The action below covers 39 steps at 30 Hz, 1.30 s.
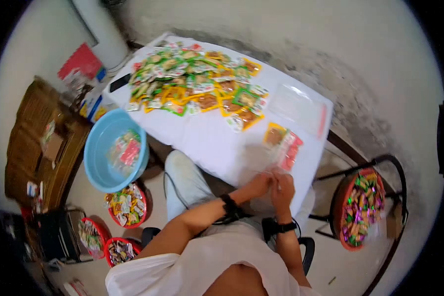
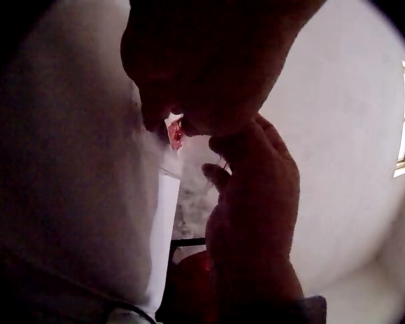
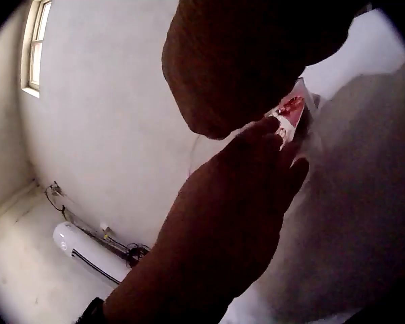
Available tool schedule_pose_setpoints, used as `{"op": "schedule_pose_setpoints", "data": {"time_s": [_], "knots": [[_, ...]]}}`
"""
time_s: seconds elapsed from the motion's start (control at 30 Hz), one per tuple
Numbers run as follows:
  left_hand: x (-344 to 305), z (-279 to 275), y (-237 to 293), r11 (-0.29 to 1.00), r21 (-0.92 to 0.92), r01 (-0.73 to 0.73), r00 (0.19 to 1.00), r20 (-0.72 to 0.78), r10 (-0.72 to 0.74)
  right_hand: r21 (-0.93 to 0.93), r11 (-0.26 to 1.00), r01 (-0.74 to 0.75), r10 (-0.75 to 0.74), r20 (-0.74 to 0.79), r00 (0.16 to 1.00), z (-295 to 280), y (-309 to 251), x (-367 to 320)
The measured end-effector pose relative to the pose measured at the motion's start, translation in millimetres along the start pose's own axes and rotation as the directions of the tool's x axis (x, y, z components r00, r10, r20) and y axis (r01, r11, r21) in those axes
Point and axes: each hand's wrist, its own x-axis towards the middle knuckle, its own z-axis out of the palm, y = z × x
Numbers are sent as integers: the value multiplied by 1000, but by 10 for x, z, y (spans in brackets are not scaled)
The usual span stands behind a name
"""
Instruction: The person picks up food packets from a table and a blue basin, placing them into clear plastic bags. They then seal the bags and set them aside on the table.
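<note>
A clear plastic bag with red print [image 1: 291, 150] lies at the table's near right, against a yellow-edged snack packet [image 1: 275, 134]. At the bag's near end my left hand [image 1: 259, 186] and right hand [image 1: 282, 191] meet, fingers curled and pinching its clear edge. Dark in the left wrist view, my left hand [image 2: 202, 61] is above, my right hand [image 2: 256, 196] below, and a bit of red packaging [image 2: 176, 133] shows between them. In the right wrist view the red-and-white packaging [image 3: 290, 111] sits by the fingertips of my left hand [image 3: 223, 202]; my right hand [image 3: 256, 61] is above.
Many snack packets [image 1: 182, 74] are heaped on the white table [image 1: 202, 138]. A clear tray [image 1: 298, 108] lies at its right, a phone [image 1: 120, 83] at its left. A blue basin [image 1: 94, 158] and several red baskets stand left; another red basket [image 1: 362, 209] is right.
</note>
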Motion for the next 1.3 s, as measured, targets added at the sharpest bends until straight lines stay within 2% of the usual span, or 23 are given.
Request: {"op": "schedule_pose_setpoints", "data": {"time_s": [0.07, 0.13, 0.2, 0.27, 0.3, 0.33, 0.37, 0.43, 0.47, 0.5, 0.53, 0.6, 0.63, 0.7, 0.73, 0.77, 0.83, 0.97, 1.13, 1.17, 1.23, 1.27, 1.3], "knots": [[-142, 25, -108, 960, 36, -277, 936, -215, 278, -12, 1000, -24, 24, -19, 1000, -11, -81, 11], [-504, -153, 156, 960, -40, -277, 924, -284, 254, 46, 997, -61, 60, 19, 998, -36, -108, 29], [-744, -345, 43, 956, 59, -287, 933, -211, 293, 48, 995, -85, 84, 16, 996, -31, -74, 6], [-966, -669, -29, 982, 47, -181, 974, -127, 186, 60, 993, -104, 103, 18, 995, -32, -62, -2], [-1016, -788, -98, 983, 49, -177, 975, -128, 182, 38, 994, -98, 97, 24, 995, -52, -64, -1], [-1066, -915, -190, 994, -65, -87, 966, -251, 68, 27, 996, -84, 83, 35, 996, -49, -75, 17], [-1130, -1078, -279, 983, -182, -5, 923, -379, -66, 63, 996, -65, 62, 49, 997, -31, -79, 25], [-1170, -1447, -412, 991, 49, 120, 774, -630, -63, 7, 998, -63, 63, 32, 997, -9, -54, -3], [-1143, -1615, -614, 960, 217, 180, 695, -718, 32, 53, 995, -80, 79, 28, 996, 5, -59, -6], [-1087, -1764, -829, 895, 370, 247, 626, -767, 144, 87, 991, -105, 104, 19, 994, -4, -73, -3], [-1042, -1899, -962, 893, 370, 257, 616, -775, 144, 79, 993, -85, 84, 16, 996, -33, -120, 32], [-926, -2135, -1127, 831, 388, 399, 516, -844, 146, 61, 996, -67, 65, 32, 997, -48, -142, 59], [-878, -2242, -1141, 831, 389, 397, 513, -845, 150, 37, 998, -56, 54, 47, 997, -49, -143, 67], [-792, -2441, -1180, 720, 393, 572, 574, -819, -9, 36, 998, -46, 45, 42, 998, -42, -139, 67], [-742, -2544, -1238, 685, 364, 630, 579, -809, -102, 35, 999, -41, 40, 40, 998, -40, -137, 66], [-725, -2593, -1279, 687, 364, 628, 577, -811, -98, 34, 999, -37, 36, 37, 999, -38, -129, 59], [-712, -2653, -1279, 586, 388, 711, 573, -803, -163, 28, 999, -37, 35, 53, 998, -29, -108, 52], [-830, -2555, -1259, 548, 426, 720, 606, -771, -197, 35, 998, -53, 51, 69, 996, -25, -170, 81], [-1148, -2401, -887, 560, 501, 660, 704, -672, -230, 89, 994, -68, 63, 60, 996, -5, -189, 98], [-1193, -2417, -808, 560, 501, 660, 704, -672, -229, 90, 994, -67, 62, 59, 996, 5, -170, 91], [-1322, -2478, -574, 654, 421, 629, 773, -434, -463, 97, 993, -71, 66, 47, 997, 14, -139, 77], [-1351, -2488, -692, 654, 425, 626, 775, -431, -462, 95, 993, -75, 71, 45, 996, 3, -144, 78], [-1375, -2481, -940, 736, 384, 557, 718, -668, -194, 78, 996, -38, 35, 42, 999, -11, -159, 97]]}}
